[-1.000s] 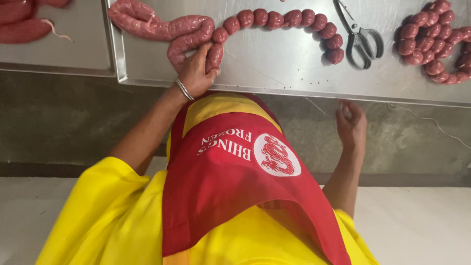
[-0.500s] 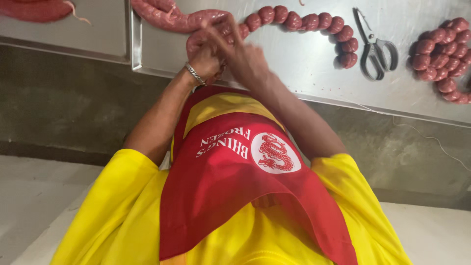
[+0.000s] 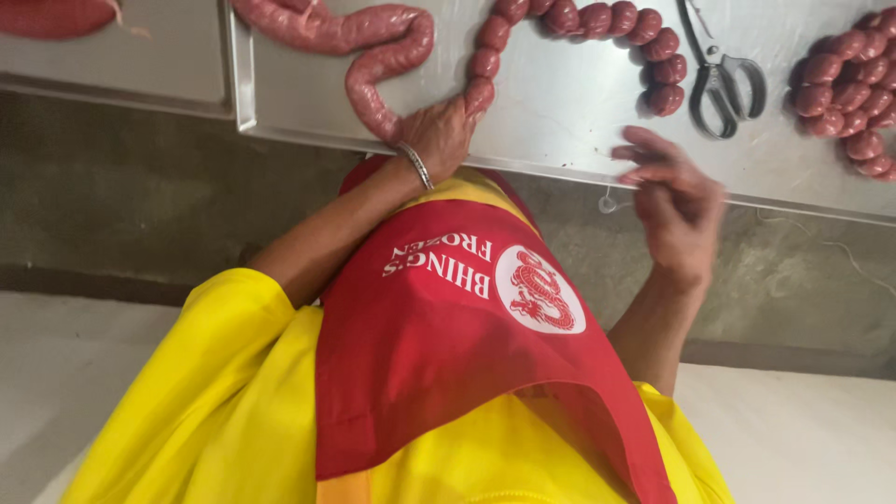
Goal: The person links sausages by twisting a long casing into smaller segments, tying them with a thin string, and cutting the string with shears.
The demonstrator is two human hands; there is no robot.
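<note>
My left hand (image 3: 439, 135), with a metal bangle on the wrist, is closed on a long red sausage at the front edge of a steel table (image 3: 560, 121). To its left the sausage (image 3: 373, 89) is a thick unlinked tube that curves away. To its right it continues as a chain of small round links (image 3: 597, 19). My right hand (image 3: 677, 201) hovers blurred at the table's edge, to the right of the sausage and apart from it. A thin white string (image 3: 607, 201) dangles by its fingertips; I cannot tell whether the fingers pinch it.
Steel scissors (image 3: 719, 79) lie shut on the table beyond my right hand. A coil of linked sausages (image 3: 854, 84) sits at the far right. Another sausage end (image 3: 56, 17) lies on a second steel surface (image 3: 112, 70) at the left. My red apron (image 3: 448, 345) fills the foreground.
My right hand came up to join the left at the sausage, then pulled away to the right to the table edge. My left hand has kept its grip on the sausage.
</note>
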